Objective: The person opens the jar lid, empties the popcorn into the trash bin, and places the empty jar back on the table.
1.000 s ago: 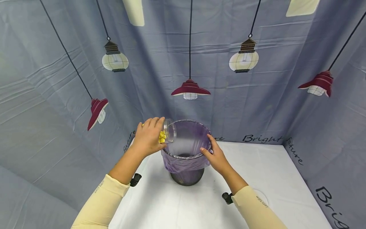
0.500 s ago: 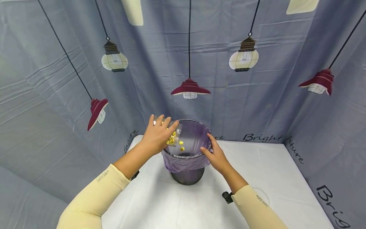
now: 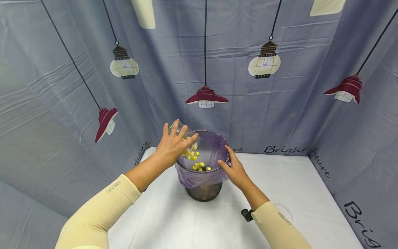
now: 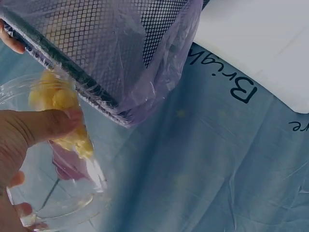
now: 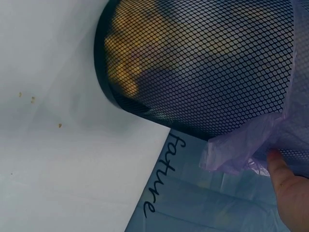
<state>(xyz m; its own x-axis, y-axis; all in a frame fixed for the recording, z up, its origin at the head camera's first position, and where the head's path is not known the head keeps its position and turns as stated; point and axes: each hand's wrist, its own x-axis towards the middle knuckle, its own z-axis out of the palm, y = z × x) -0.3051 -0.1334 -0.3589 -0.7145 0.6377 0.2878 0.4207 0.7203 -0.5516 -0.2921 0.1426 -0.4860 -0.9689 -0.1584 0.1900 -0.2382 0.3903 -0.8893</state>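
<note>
My left hand [image 3: 172, 147] grips a clear jar [image 4: 72, 208], tilted mouth-down over the left side of a dark mesh wastebasket [image 3: 204, 193]. Yellow popcorn [image 3: 199, 166] tumbles from the jar's mouth into the basket, and some is still inside the jar in the left wrist view. A thin purple bag [image 3: 199, 180] lines the basket and folds over its rim. On the right side of that rim, my right hand [image 3: 234, 169] holds on, thumb inside and fingers outside. Through the mesh, the right wrist view shows yellow popcorn [image 5: 126, 53] at the bottom.
The basket stands upright on a white-covered table [image 3: 264, 193]. A few tiny crumbs [image 5: 33, 100] lie on the cloth. Behind and beside the table hangs a blue-grey curtain [image 3: 242, 124] printed with lamps.
My left hand has moved right and tipped the jar further over the basket. Popcorn, first within the jar, now falls into the basket. My right hand stays at the rim.
</note>
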